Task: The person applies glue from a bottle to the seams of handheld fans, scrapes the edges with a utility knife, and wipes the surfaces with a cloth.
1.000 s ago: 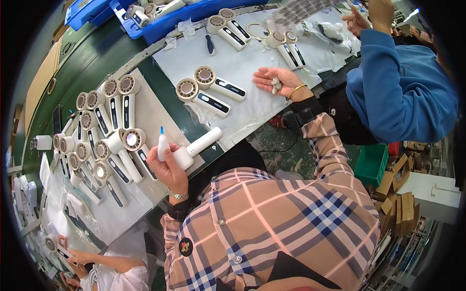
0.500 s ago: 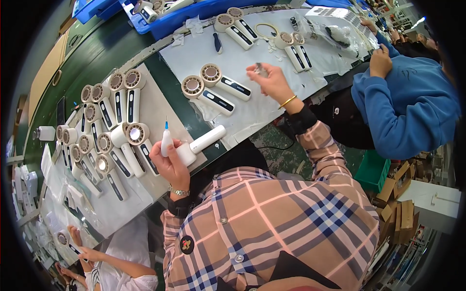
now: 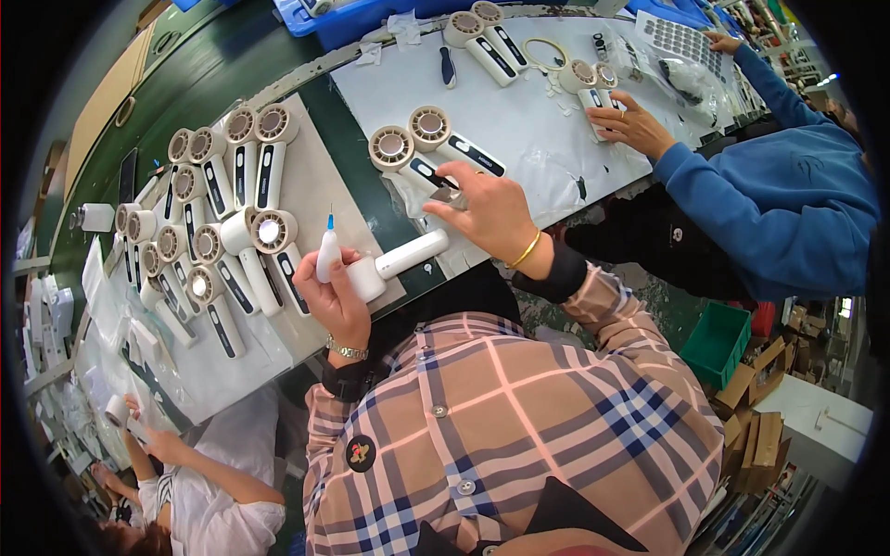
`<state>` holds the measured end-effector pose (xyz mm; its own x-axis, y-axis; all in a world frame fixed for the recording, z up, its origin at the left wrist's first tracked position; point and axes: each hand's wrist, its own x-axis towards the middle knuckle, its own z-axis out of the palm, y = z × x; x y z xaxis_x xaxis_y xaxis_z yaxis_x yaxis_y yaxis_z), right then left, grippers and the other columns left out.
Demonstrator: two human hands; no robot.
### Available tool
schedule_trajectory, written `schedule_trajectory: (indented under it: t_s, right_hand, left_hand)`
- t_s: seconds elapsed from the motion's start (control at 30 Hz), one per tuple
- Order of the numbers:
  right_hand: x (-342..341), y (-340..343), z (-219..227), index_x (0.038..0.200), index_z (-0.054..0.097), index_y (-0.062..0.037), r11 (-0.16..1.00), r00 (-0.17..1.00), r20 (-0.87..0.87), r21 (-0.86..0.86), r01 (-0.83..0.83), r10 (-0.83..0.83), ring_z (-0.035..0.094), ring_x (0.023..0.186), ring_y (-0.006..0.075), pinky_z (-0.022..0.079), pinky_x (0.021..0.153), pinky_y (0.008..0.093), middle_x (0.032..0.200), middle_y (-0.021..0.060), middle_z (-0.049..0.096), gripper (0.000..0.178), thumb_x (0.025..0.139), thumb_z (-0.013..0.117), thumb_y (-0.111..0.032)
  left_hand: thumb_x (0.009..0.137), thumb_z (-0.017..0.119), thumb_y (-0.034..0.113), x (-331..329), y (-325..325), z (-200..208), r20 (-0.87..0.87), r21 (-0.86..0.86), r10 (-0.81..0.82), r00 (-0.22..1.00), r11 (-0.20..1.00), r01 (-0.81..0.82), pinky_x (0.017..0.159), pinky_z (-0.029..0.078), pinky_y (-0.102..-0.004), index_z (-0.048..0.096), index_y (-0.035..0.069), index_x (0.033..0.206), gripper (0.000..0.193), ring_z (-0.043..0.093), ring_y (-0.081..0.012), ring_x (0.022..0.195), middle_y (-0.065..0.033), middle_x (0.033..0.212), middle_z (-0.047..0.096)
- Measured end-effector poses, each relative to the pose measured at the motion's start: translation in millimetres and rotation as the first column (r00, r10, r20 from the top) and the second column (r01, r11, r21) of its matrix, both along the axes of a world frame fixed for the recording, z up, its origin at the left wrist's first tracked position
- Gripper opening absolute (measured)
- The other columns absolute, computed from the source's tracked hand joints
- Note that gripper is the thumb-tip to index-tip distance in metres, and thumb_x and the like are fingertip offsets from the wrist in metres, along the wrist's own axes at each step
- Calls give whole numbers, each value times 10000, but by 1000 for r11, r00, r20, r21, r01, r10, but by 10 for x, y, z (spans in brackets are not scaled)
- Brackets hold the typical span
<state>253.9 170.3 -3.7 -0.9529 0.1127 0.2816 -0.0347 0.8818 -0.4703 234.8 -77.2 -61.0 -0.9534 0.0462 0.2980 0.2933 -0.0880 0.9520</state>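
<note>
My left hand (image 3: 336, 304) is closed round a small white squeeze bottle (image 3: 328, 252) whose blue needle tip points up. The same hand holds a white handheld fan (image 3: 413, 253), its handle reaching right along the table's near edge and its head partly hidden by my fingers. My right hand (image 3: 496, 215) hovers with thumb and fingers apart, and nothing shows between them. Under its fingertips lies the handle of one beige-headed fan (image 3: 390, 148); another such fan (image 3: 429, 128) lies beside it.
Rows of similar fans (image 3: 213, 243) cover the left mat. A dark-handled tool (image 3: 448, 69) and more fans (image 3: 468, 32) lie at the back. A co-worker in a blue sweatshirt (image 3: 732, 213) touches fans at the right; another in white (image 3: 222, 482) sits lower left.
My right hand has come down and left to the fan pair; the small shiny piece it held is no longer visible. My left hand keeps its hold. The blue-sleeved co-worker's hand has reached the right-hand fans.
</note>
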Motion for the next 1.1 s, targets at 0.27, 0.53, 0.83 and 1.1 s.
schedule_trajectory:
  t_s: [0.27,0.53,0.83,1.1]
  right_hand:
    - [-168,38,-135,1177,648,-112,990,998,5,129,59,-60,715,730,293,558,644,398,878,82,738,434,860,791,-370]
    - [-167,88,101,1235,575,-106,986,990,-6,-83,143,-144,714,774,322,545,665,406,846,119,722,422,944,722,-374]
    - [122,-122,153,1245,497,-85,871,977,173,-491,-20,120,699,828,358,516,699,422,893,150,709,306,1061,555,-323]
    - [234,-326,100,1111,597,-70,774,957,49,-601,-200,286,695,804,336,526,693,400,865,137,694,165,1002,653,-180]
  left_hand:
    - [1099,509,168,16,-37,12,-15,-25,10,1000,1000,-11,865,545,-335,411,5,1235,233,646,-186,912,-151,1040,636]
    - [1101,508,191,-5,-4,25,-12,-56,13,1000,998,-14,857,542,-340,410,0,1228,249,647,-192,910,-156,1033,641]
    - [1107,485,195,-11,8,-21,10,-8,24,1000,1000,-24,845,544,-342,395,-1,1241,254,640,-194,909,-172,1040,645]
    - [1117,475,237,14,10,-8,7,-32,-4,1000,999,4,853,544,-342,370,15,1295,304,626,-190,916,-163,1066,634]
